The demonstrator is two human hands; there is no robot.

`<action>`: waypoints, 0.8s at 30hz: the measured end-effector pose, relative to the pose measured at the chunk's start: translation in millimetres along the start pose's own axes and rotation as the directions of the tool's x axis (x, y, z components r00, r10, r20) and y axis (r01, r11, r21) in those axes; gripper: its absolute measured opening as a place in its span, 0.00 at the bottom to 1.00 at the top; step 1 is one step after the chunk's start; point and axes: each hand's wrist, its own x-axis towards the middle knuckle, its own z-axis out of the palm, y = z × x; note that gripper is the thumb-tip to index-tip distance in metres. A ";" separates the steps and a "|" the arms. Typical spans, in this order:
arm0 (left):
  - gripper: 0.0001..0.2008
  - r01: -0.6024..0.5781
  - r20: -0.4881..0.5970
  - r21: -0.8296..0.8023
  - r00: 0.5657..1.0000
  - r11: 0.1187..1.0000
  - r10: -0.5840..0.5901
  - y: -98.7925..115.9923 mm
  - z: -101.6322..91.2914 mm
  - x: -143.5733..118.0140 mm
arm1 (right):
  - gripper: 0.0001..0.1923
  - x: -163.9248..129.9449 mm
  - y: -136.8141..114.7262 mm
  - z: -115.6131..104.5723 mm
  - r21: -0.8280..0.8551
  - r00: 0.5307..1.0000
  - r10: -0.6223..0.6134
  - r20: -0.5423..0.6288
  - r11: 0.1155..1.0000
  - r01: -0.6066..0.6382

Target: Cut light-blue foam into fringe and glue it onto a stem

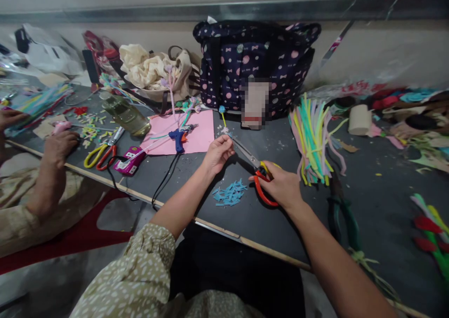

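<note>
The left hand is pinched shut, thumb against fingertips, on the lower end of a thin pipe-cleaner stem with a small blue fuzzy ball on top. The stem rises toward 12 o'clock from the pinch, over the dark grey tabletop. It looks feather-light, soft and easily bent, so a grip low on the stem, close to the cut, seems steadiest. The fuzz would likely crush or shed under pressure.

The right hand is curled through the red and yellow loop handles of a pair of steel-bladed scissors. The blades point toward 10 o'clock, with the tips at the left fingertips; I cannot tell how far apart they stand.

A heap of blue snippets lies at 6 o'clock from the left hand. A bundle of pastel pipe cleaners lies at 2 o'clock from the right hand. Another person's hand rests far off at 9 o'clock.
</note>
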 end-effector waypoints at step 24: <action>0.15 0.029 -0.061 0.007 0.998 1.000 -0.029 -0.2 0.5 0.4 | 0.28 0.2 -2.2 -0.7 -0.034 0.995 0.041 0.092 0.999 -0.038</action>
